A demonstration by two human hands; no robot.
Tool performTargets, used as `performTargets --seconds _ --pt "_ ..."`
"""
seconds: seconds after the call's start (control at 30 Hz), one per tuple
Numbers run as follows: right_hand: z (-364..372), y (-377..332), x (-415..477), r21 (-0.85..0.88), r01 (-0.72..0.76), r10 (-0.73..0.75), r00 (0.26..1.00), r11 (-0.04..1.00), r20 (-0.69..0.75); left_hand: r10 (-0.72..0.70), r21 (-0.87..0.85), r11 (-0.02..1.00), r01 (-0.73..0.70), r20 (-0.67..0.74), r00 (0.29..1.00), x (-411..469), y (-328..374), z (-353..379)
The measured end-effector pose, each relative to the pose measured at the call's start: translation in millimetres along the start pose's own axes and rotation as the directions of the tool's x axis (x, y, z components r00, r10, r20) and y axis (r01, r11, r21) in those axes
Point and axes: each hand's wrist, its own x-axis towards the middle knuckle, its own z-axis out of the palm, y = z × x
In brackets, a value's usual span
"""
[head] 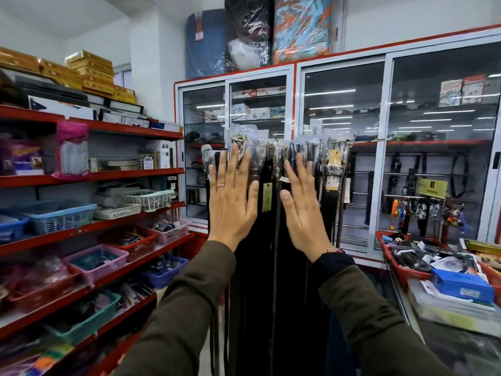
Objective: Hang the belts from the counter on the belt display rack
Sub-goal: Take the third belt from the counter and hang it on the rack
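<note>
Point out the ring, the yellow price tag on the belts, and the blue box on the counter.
ring (220, 185): head view, band on left hand's finger.
yellow price tag (334, 157): head view, tag's middle.
blue box (461, 284): head view, top face.

Small retail shop: red shelves stacked with baskets of small goods, glass-door display cabinets holding boxed merchandise, tagged belts hanging in row, wrapped suitcases stored atop cabinets.

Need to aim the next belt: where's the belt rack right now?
Dead centre of the head view: the belt rack stands before the glass cabinet, just behind the open left hand and right hand, red shelves to its left.
</note>
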Motion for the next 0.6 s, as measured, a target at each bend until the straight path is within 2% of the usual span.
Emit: performTargets --seconds 0.23,0.43,0.6 --pt "48.5 -19.8 7.8 -0.036 0.092 -0.085 0.982 0.995 0.169 0.050 -0.060 0.997 -0.046 0.057 0.997 -9.7 -44.4 -13.3" --pt "62.0 -10.8 14.2 -0.181 0.080 -0.039 0.974 0.980 0.222 0.084 -0.091 0.994 -0.066 0.212 0.974 -7.5 -63.6 -1.0" --pt "64.7 -5.4 18.9 -0.296 0.075 -0.002 0.971 0.952 0.240 0.077 -0.067 0.996 -0.061 0.285 0.955 1.7 -65.9 11.1"
